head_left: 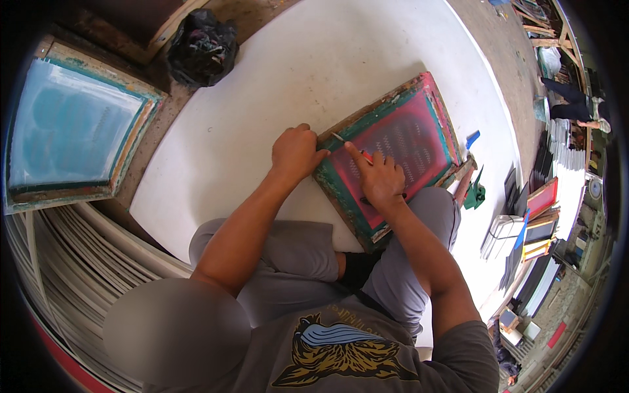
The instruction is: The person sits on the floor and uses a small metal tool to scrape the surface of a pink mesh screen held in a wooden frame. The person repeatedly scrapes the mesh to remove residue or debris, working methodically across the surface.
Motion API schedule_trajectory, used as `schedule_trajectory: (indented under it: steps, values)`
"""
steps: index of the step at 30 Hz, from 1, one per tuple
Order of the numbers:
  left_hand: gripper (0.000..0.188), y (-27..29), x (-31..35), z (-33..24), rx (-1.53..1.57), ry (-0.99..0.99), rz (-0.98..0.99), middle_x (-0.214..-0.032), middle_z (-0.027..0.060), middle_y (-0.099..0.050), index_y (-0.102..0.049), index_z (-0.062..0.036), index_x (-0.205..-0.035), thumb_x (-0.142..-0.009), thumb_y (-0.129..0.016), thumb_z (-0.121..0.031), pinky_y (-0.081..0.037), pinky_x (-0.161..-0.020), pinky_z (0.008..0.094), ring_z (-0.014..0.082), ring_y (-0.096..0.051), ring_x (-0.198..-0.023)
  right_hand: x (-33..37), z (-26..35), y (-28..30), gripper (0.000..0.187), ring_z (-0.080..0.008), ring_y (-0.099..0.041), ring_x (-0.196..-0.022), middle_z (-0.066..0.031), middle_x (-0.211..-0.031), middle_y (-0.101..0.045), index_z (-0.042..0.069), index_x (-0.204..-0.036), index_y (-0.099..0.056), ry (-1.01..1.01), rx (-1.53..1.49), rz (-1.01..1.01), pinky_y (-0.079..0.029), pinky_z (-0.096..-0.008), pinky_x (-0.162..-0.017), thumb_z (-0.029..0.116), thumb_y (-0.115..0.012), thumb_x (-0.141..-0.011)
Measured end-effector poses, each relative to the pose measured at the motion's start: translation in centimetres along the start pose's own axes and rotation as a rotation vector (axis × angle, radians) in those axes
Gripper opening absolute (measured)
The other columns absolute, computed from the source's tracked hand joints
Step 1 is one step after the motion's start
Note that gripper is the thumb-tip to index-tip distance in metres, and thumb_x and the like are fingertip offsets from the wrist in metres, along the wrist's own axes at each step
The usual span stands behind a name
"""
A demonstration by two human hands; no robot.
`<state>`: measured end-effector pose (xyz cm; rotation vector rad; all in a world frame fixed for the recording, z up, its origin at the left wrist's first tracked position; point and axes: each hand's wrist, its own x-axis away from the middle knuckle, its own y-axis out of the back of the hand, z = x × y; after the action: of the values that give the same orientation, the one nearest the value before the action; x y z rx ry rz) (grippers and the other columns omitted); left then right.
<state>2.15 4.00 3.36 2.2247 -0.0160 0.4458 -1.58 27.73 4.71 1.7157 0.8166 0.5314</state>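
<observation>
Framed screen [400,134]: worn wooden surround, green inner border, pink-red mesh with rows of pale marks; set askew on white sheet [282,72], just far of the folded legs.
Left hand [296,154]: fingers curled, thumb against the screen's left corner; cannot tell whether grasping the wood.
Right hand [383,180]: clenched around pointed tool, forefinger extended along it, above the mesh.
Pointed tool [368,157]: red handle, slim metallic tip directed at the screen's left corner; contact too small to tell.
Blue piece [472,139]: small, right of the screen.
Green cloth [475,192]: crumpled, nearer than the blue piece.
Black plastic bag [203,49]: bunched, far left.
Second framed screen [75,118]: blue-white, at left.
Long pale strips [98,242]: stacked, near left.
</observation>
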Motion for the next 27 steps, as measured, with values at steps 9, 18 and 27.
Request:
schedule_trajectory:
  steps: [9, 18, 27]
  values:
    - [0.036, 0.1, -0.1, -0.1, -0.003, 0.006, 0.013, -0.099, 0.0149, -0.07, -0.083, -0.0037, -0.096, -0.083, -0.087, -0.037, -0.058, -0.082, 0.0503, 0.0367, -0.071, -0.097, -0.4, -0.9, -0.5, 0.058, -0.0325, -0.068, -0.067, -0.0099, -0.077, -0.063, 0.046, -0.153, -0.057, -0.161, -0.617, 0.183, -0.054, -0.049, -0.058, 0.026, -0.069, -0.1]
    - [0.036, -0.2, -0.1, -0.1, -0.001, 0.001, -0.003, -0.099, 0.015, -0.07, -0.082, -0.0031, -0.092, -0.084, -0.087, -0.038, -0.058, -0.082, 0.0501, 0.0369, -0.072, -0.097, -0.5, -1.2, 0.0, 0.058, -0.0325, -0.067, -0.065, -0.0097, -0.076, -0.063, 0.041, -0.153, -0.058, -0.057, -0.526, 0.184, -0.055, -0.0447, -0.058, 0.022, -0.068, -0.099]
    - [0.037, 0.5, 0.2, -0.2, -0.014, 0.035, 0.051, -0.108, 0.0141, -0.07, -0.081, -0.0036, -0.099, -0.084, -0.088, -0.037, -0.06, -0.085, 0.0483, 0.0349, -0.071, -0.106, -0.9, 0.2, 4.2, 0.069, -0.0406, -0.071, -0.1, -0.02, -0.107, -0.071, 0.023, -0.158, -0.053, -0.29, -0.784, 0.422, -0.056, -0.0472, -0.089, 0.005, -0.061, -0.092]
